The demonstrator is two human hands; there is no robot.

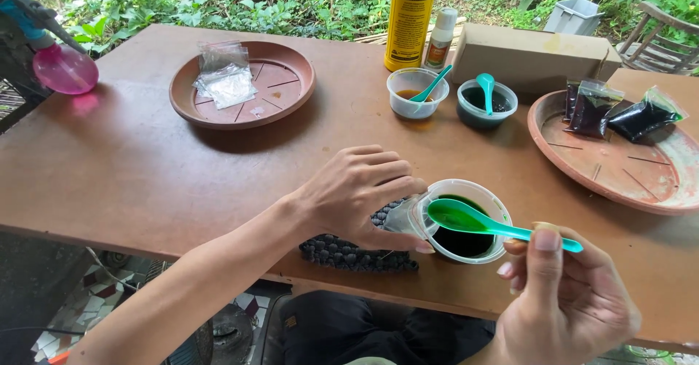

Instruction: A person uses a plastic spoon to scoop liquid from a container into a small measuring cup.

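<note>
Two hands work: left (pixel 360 190) grips bag (pixel 405 216), right (pixel 564 299) holds spoon (pixel 480 221).

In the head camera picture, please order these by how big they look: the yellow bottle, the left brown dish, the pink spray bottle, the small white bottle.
1. Left brown dish, clearly the largest.
2. Yellow bottle, though its top is cut off.
3. Pink spray bottle, partly cut off at the edge, so its rank is unsure.
4. Small white bottle, the smallest.
</note>
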